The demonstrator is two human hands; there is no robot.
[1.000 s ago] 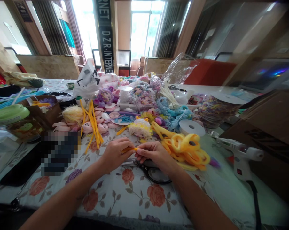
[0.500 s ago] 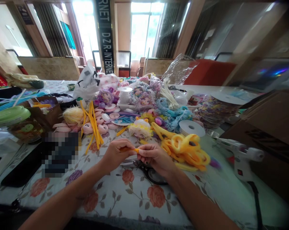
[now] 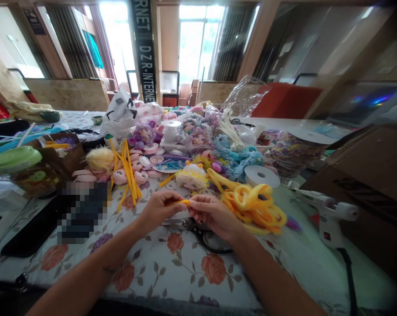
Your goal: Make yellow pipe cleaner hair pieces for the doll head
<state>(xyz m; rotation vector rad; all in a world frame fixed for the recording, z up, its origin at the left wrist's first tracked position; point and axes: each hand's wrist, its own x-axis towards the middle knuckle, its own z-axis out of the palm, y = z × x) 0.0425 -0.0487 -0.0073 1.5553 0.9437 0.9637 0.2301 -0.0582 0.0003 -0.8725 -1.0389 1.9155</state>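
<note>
Between my two hands, a short orange-yellow strip (image 3: 182,202) is pinched above the table. My left hand (image 3: 160,208) is closed on its left part, and the fingertips of my right hand (image 3: 207,210) press on its right end. Scissors with black handles (image 3: 214,242) lie on the cloth under my right hand, their blades partly hidden. Just beyond my hands sits a doll head (image 3: 191,176) with a white and yellow frilled covering. Right of it lies a loose heap of soft yellow cord (image 3: 254,202).
Several yellow strips (image 3: 130,175) lie across doll face pieces at left. A white ribbon spool (image 3: 261,175), a glue gun (image 3: 330,215) and a cardboard box (image 3: 373,188) stand at right. A green-lidded jar (image 3: 17,164) is at far left. Heaped doll parts fill the back of the flowered tablecloth (image 3: 172,281).
My hands stay almost in place, with fingers shifting slightly on the strip. The right hand has turned a little. Other things keep their places.
</note>
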